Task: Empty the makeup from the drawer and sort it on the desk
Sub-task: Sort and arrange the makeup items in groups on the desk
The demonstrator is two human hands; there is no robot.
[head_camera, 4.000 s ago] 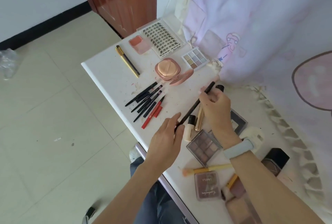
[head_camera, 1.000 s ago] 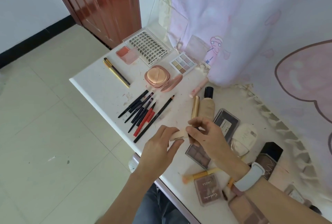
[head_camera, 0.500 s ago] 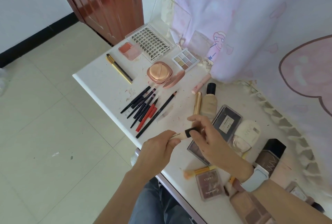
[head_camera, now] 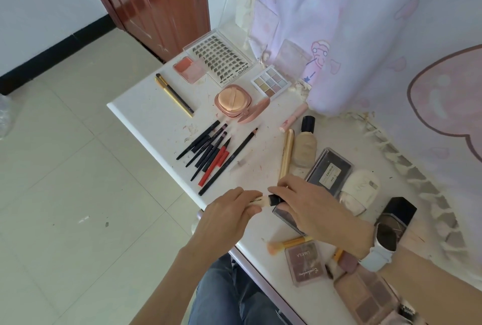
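Concealer tube [head_camera: 263, 200] gripped between left hand [head_camera: 227, 216], right hand [head_camera: 310, 207]

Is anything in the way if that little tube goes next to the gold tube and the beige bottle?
Nothing visible blocks it. Both hands, left and right, hold the small tube just in front of the gold tube and foundation bottle.
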